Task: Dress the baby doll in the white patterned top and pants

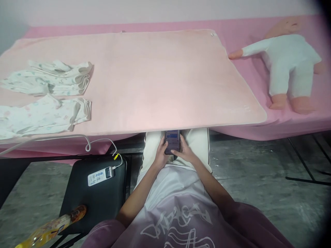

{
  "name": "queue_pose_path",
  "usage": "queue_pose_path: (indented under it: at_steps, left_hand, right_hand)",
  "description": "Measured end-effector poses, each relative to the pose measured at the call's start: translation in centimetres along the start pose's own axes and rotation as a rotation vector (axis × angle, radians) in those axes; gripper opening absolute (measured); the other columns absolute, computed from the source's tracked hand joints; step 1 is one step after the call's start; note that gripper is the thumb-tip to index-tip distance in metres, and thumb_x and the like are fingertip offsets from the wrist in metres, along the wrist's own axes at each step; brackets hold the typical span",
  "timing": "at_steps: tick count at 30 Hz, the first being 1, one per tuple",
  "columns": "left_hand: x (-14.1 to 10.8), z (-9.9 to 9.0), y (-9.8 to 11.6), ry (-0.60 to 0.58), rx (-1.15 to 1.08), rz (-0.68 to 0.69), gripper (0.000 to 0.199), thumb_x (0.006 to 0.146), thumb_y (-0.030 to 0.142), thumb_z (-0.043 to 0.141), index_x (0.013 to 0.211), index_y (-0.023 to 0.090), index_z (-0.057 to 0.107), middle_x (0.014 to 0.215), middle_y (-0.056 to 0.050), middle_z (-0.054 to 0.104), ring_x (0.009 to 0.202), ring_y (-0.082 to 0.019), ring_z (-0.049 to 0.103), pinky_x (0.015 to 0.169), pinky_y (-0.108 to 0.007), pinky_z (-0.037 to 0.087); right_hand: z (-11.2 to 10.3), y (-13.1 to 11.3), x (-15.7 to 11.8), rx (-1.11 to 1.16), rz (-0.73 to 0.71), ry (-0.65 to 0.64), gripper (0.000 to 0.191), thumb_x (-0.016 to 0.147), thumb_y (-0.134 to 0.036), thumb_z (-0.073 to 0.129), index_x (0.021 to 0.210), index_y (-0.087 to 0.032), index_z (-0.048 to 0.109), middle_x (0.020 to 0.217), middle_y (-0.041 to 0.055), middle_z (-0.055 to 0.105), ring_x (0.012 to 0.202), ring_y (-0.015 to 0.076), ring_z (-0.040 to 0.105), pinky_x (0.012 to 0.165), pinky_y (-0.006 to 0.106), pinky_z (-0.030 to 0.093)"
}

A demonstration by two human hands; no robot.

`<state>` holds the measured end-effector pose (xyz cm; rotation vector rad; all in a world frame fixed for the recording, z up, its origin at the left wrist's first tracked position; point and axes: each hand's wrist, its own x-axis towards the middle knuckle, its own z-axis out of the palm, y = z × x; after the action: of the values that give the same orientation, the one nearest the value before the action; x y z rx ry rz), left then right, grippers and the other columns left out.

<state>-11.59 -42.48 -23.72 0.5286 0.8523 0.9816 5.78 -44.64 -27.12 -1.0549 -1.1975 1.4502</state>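
Observation:
A smartphone (172, 144) with its screen lit is held upright in my lap, just below the table's front edge. My left hand (161, 153) is closed around its left side, the thumb over the screen's edge. Closed on the opposite side is my right hand (186, 151), its thumb reaching across the lower screen. The screen's text is too small to read. On the table lies a pale pink mat (160, 79). Folded baby clothes with small prints rest at its left, in a back pile (59, 79) and a front pile (46, 115).
A baby doll (291, 65) in a white suit lies at the table's right on a pink cloth (248, 38). To my left, a black stool (103, 203) carries a white power bank (100, 176) with a cable (113, 146) and a bottle (51, 229) of yellow drink.

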Motion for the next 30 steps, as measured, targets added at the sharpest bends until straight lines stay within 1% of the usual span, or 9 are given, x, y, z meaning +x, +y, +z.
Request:
queue_pose_path:
  at_steps: [4,7,10,13,17,21,24,27,30]
  left_hand:
    - [0.1,0.2,0.0,-0.015,0.012,0.03,0.066,0.096,0.058,0.087,0.155,0.03,0.072,0.169,-0.009,0.066,0.169,-0.036,0.049,0.137,-0.051,0.046]
    - [0.0,0.1,0.0,-0.024,-0.006,0.028,0.07,0.097,0.061,0.086,0.158,0.031,0.07,0.171,-0.009,0.064,0.171,-0.036,0.046,0.137,-0.049,0.046]
    - [-0.1,0.0,0.0,-0.043,-0.022,0.014,0.073,0.098,0.061,0.084,0.163,0.032,0.066,0.17,-0.007,0.065,0.17,-0.035,0.047,0.137,-0.048,0.046]
    - [0.0,-0.1,-0.1,-0.058,-0.03,0.015,0.067,0.102,0.06,0.08,0.161,0.033,0.066,0.17,-0.006,0.065,0.17,-0.033,0.047,0.135,-0.046,0.048]
    - [0.2,-0.4,-0.2,-0.038,0.016,0.037,0.061,0.106,0.062,0.074,0.158,0.031,0.068,0.173,-0.005,0.062,0.171,-0.031,0.045,0.137,-0.043,0.044]
    - [-0.1,-0.7,0.5,0.029,0.178,0.146,0.065,0.106,0.071,0.071,0.153,0.026,0.073,0.172,-0.008,0.063,0.174,-0.033,0.04,0.143,-0.041,0.034]
    - [-1.0,-0.6,1.4,0.124,0.351,0.269,0.074,0.108,0.078,0.059,0.161,0.028,0.068,0.179,-0.007,0.055,0.177,-0.031,0.035,0.149,-0.043,0.024]
    - [-1.7,-0.6,2.0,0.185,0.525,0.368,0.08,0.113,0.081,0.042,0.175,0.032,0.052,0.19,-0.005,0.039,0.18,-0.028,0.029,0.15,-0.045,0.02]
    - [-1.7,-1.3,2.4,0.245,0.671,0.429,0.085,0.113,0.082,0.035,0.18,0.031,0.043,0.192,-0.008,0.034,0.181,-0.027,0.026,0.151,-0.047,0.017]
  right_hand:
    - [0.6,-0.7,0.3,-0.105,-0.019,0.066,0.112,0.09,-0.056,0.094,0.178,-0.027,0.03,0.17,0.0188,0.055,0.16,0.0351,0.057,0.138,0.054,0.045]
    - [0.8,-0.8,0.5,-0.157,0.01,0.13,0.113,0.087,-0.057,0.096,0.176,-0.025,0.035,0.165,0.0191,0.06,0.156,0.0367,0.06,0.137,0.056,0.046]
    - [0.6,-0.6,0.5,-0.108,0.042,0.132,0.104,0.093,-0.062,0.089,0.177,-0.028,0.037,0.165,0.0145,0.063,0.158,0.0343,0.059,0.14,0.054,0.042]
    - [0.1,-0.5,0.4,-0.036,0.073,0.127,0.092,0.1,-0.068,0.079,0.176,-0.032,0.041,0.166,0.0085,0.065,0.165,0.0313,0.052,0.144,0.05,0.035]
    - [0.3,-0.9,0.5,0.055,0.112,0.125,0.091,0.098,-0.07,0.076,0.175,-0.033,0.045,0.17,0.0058,0.063,0.169,0.0307,0.047,0.145,0.048,0.034]
    - [2.4,-1.3,1.2,0.187,0.138,0.159,0.087,0.095,-0.059,0.074,0.173,-0.032,0.046,0.167,0.005,0.065,0.162,0.0319,0.055,0.142,0.049,0.039]
    - [4.6,-1.1,2.1,0.274,0.085,0.213,0.078,0.095,-0.049,0.067,0.169,-0.03,0.051,0.161,0.0054,0.069,0.156,0.0325,0.06,0.14,0.05,0.042]
    - [6.5,-0.4,3.2,0.247,0.009,0.306,0.068,0.095,-0.042,0.06,0.162,-0.029,0.058,0.161,0.0058,0.067,0.159,0.0323,0.055,0.142,0.053,0.038]
    - [8.0,0.6,4.4,0.132,-0.041,0.395,0.065,0.096,-0.041,0.054,0.159,-0.03,0.061,0.169,0.0056,0.058,0.166,0.0303,0.044,0.146,0.054,0.029]
